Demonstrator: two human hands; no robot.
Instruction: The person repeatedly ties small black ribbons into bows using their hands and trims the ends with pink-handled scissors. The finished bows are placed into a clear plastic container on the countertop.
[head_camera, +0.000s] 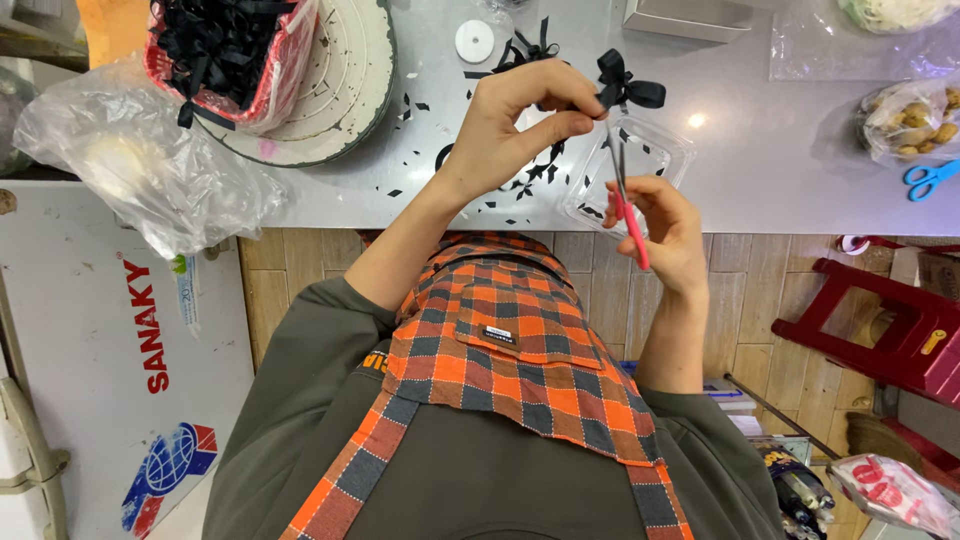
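From the head camera, we looked down at our own two hands over a grey table (780, 170). Our left hand (510, 125) pinched a small black ribbon bow (625, 88) tight between thumb and fingers, up in the air above the table. Our right hand (665, 230) was wrapped around the pink handles of a pair of scissors (622, 190). The thin blades pointed up, with their tips right under the bow. We could not tell if the blades were open or closed, because they looked like one thin line.

Just below the bow sat a clear plastic box (640, 165) with little black bits in it. More black snippets (520, 180) lay all over the table near it. A round white tray (345, 90) held a bag full of black ribbon (215, 45). A pair of blue scissors (930, 180) lay well apart on the right.

We thought a few things could go wrong. The blade tips were very near our left fingers, so a slip could nick them. We held the bow by a small pinch, so it could twist or drop. A cut too near the knot could make the bow fall apart. Snipped bits could miss the box and land on the table.
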